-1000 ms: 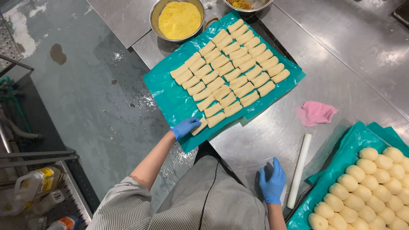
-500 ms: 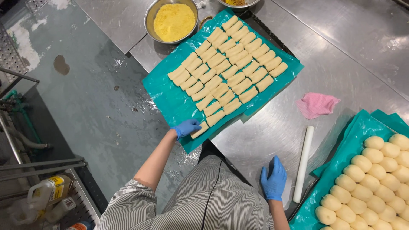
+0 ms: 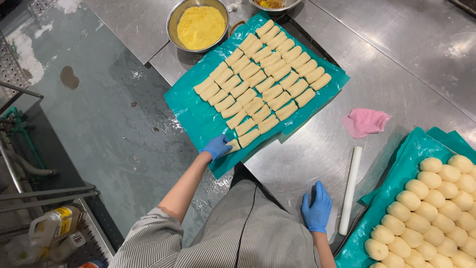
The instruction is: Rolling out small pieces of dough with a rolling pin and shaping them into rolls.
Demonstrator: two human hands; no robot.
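The right hand lay flat and empty, bracing on the steel table, a white rolling pin just beside it. Farther off, the left hand pinched a dough log, extending rows on the teal sheet.

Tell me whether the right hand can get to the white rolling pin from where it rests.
Probably yes. The right hand lies flat on the steel table, and the white rolling pin lies just beside it with only bare steel between them.
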